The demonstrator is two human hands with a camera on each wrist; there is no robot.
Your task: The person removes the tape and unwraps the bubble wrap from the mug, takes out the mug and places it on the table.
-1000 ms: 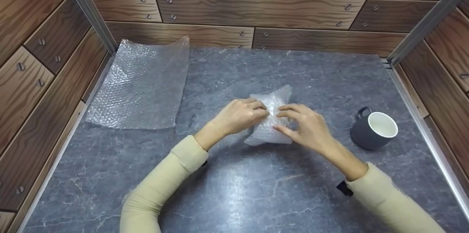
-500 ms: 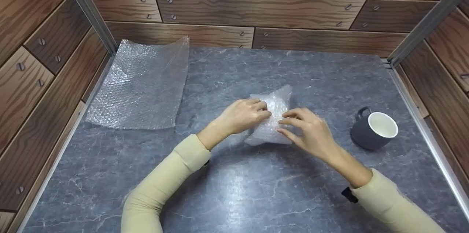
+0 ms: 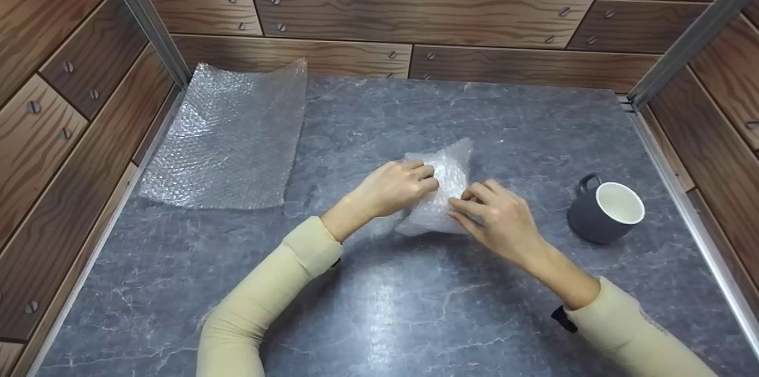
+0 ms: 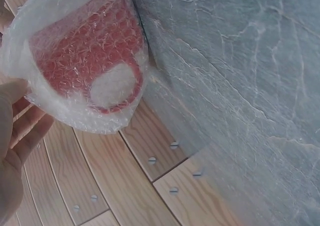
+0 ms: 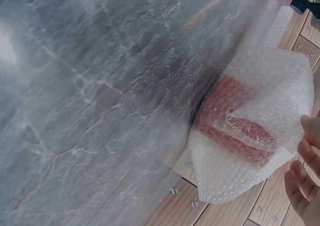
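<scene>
A bundle of bubble wrap (image 3: 442,187) sits mid-table, and a red mug (image 4: 92,51) with a looped handle shows through it in both wrist views. On the bundle's upper left, my left hand (image 3: 397,187) holds the wrap with bent fingers. My right hand (image 3: 501,217) pinches the wrap at the bundle's right side, thumb and forefinger close together. In the right wrist view the right thumb (image 5: 311,128) lies against the wrap's edge. The left fingertips are partly hidden in the head view.
A flat sheet of bubble wrap (image 3: 228,140) lies at the back left. A dark grey mug (image 3: 602,214), white inside, stands to the right of my right hand. Wood-patterned walls (image 3: 409,15) and metal posts (image 3: 148,21) enclose the marbled table (image 3: 379,318).
My right hand has moved slightly toward me and down along the bundle, its spread thumb and fingers drawing together on the wrap. The left hand has barely shifted.
</scene>
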